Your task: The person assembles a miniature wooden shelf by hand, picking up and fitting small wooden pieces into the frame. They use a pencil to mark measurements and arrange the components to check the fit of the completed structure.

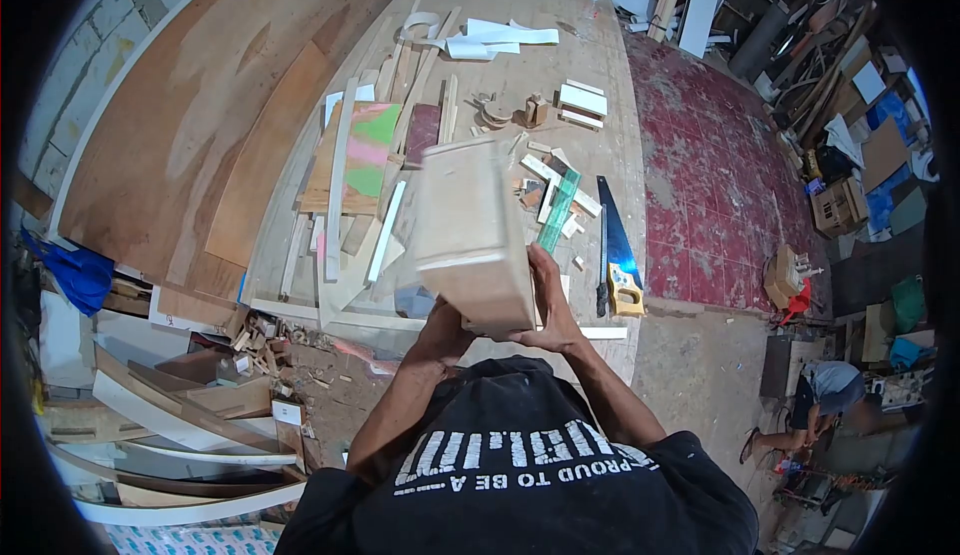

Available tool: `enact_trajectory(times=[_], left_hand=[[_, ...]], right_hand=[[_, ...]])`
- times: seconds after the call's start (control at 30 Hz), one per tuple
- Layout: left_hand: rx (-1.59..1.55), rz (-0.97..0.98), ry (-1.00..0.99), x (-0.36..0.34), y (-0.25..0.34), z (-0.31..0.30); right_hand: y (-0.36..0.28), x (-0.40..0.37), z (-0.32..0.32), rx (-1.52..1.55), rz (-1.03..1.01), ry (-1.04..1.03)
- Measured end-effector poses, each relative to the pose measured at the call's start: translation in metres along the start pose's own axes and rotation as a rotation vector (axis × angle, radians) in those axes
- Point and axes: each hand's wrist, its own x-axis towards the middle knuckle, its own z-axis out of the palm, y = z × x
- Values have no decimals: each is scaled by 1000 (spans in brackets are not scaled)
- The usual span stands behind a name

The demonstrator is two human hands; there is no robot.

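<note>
We hold a pale plywood box (468, 220), long, rectangular and slightly blurred. Its near end sits clasped between our left hand (443, 323) and right hand (548, 300), and the rest tilts up beyond the grip.

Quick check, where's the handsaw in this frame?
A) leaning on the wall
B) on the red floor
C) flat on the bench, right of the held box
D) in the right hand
C: the handsaw lies flat on the bench, just right of the wooden box, which the left hand and right hand hold above the bench.
</note>
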Motion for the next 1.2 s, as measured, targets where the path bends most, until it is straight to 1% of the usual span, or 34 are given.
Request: enact_trajectory(times=[0.07,0.13,0.17,0.2,0.27,0.3,0.33,0.4,0.43,0.47,0.5,0.53,0.6,0.63,0.7,0.87,0.93,1.0,1.07,1.13,1.2], left_hand=[[42,-2,-26,-4,7,10],[120,187,22,-5,6,17],[224,205,78,-8,9,19],[228,200,74,-8,10,18],[427,349,193,-12,11,15],[617,429,224,-14,13,13],[621,428,225,-13,11,8],[432,403,356,-12,5,-5],[428,406,366,-13,3,-8],[363,356,399,-15,2,-13],[297,307,432,-18,1,-15],[293,309,444,-21,0,-16],[297,232,446,-23,-1,-17],[364,199,509,-22,-3,-19],[350,204,505,-22,-5,-20],[372,193,520,-23,-6,-20],[373,175,527,-22,-7,-25],[381,156,526,-21,-6,-26],[329,187,504,-22,-2,-22],[359,193,535,-18,-2,-23],[408,175,538,-17,-1,-22]], right_hand=[[3,-1,-3,42,-2,10],[-10,0,-5,-42,241,-173],[-10,1,-1,-136,93,-152],[-17,0,3,-166,202,-205],[-9,-5,18,-345,91,-124],[-6,-7,25,-201,204,-66],[-4,-8,31,-198,204,-64],[-4,-9,43,4,118,184],[-4,-11,47,176,152,219],[-3,-10,49,178,158,208],[-2,-8,49,221,123,260],[1,-8,49,264,89,313],[6,-7,44,248,87,295],[5,-6,43,228,100,303],[5,-6,41,182,125,304],[3,-6,41,196,154,297],[6,-6,40,112,124,238],[6,-4,40,110,120,253],[5,0,39,107,113,269],[4,7,36,241,96,324],[4,8,32,245,122,322]])
